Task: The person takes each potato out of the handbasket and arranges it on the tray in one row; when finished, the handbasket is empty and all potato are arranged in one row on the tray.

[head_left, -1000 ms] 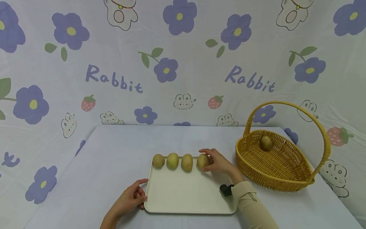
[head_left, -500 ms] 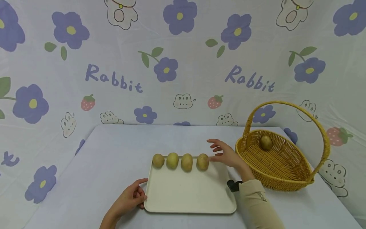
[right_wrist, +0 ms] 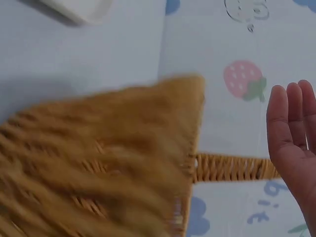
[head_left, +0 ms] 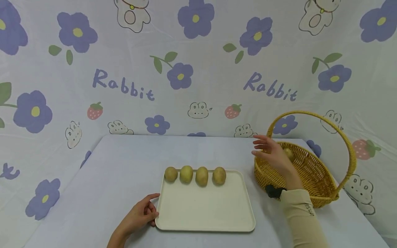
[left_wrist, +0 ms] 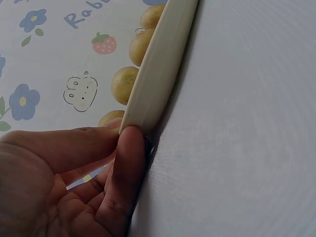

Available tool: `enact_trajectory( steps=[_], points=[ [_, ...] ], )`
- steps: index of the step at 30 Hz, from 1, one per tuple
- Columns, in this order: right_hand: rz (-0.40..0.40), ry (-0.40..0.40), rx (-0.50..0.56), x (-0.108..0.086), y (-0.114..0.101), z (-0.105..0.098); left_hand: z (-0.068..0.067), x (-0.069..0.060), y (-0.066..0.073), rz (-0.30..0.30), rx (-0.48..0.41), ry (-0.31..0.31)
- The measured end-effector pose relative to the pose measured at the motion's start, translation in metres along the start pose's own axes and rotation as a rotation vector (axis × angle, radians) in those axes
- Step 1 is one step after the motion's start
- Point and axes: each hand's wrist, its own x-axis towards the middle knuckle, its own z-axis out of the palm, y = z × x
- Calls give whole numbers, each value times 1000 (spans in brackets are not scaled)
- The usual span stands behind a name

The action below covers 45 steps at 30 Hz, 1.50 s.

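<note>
Several yellowish-brown potatoes lie in a row along the far rim of a cream rectangular tray. At the tray's left edge, my left hand pinches the rim; the left wrist view shows thumb and finger against the tray's edge. My right hand hovers over the left side of a wicker basket and holds nothing, its fingers extended. Inside the basket another potato sits near the back, partly covered by the hand. The right wrist view has the basket blurred, with straight fingers beside its handle.
An arched basket handle rises over the basket at the table's right. White cloth covers the table, and a patterned cloth backdrop stands behind it. A black wrist strap shows at the right sleeve.
My right hand has let go of the rightmost potato on the tray, then moved right and up to the basket. The left hand stays at the tray's edge.
</note>
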Motion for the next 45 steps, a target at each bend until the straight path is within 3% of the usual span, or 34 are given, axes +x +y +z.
enact_trajectory(
  steps=[10, 18, 27, 34, 37, 39, 43, 45],
  points=[
    [-39, 109, 72, 5, 6, -47, -2, -3, -1, 7, 19, 3],
    [13, 164, 119, 3, 16, -70, -3, -3, 1, 11, 2, 1],
    [9, 235, 384, 0, 34, -84, -1, -3, 0, -7, 21, 10],
    [71, 306, 459, -3, 44, -87, 0, -2, -2, 2, 33, 5],
    [51, 319, 426, -1, 56, -88, -1, -2, -3, 1, 31, 5],
    [12, 308, 506, 4, 80, -92, -1, -2, -3, -1, 25, 5],
    [53, 313, 451, 2, 94, -91, -1, -2, -2, 5, 9, 4],
    [108, 334, 346, -4, 90, -86, -1, -2, -1, 7, 1, 3]
  ],
)
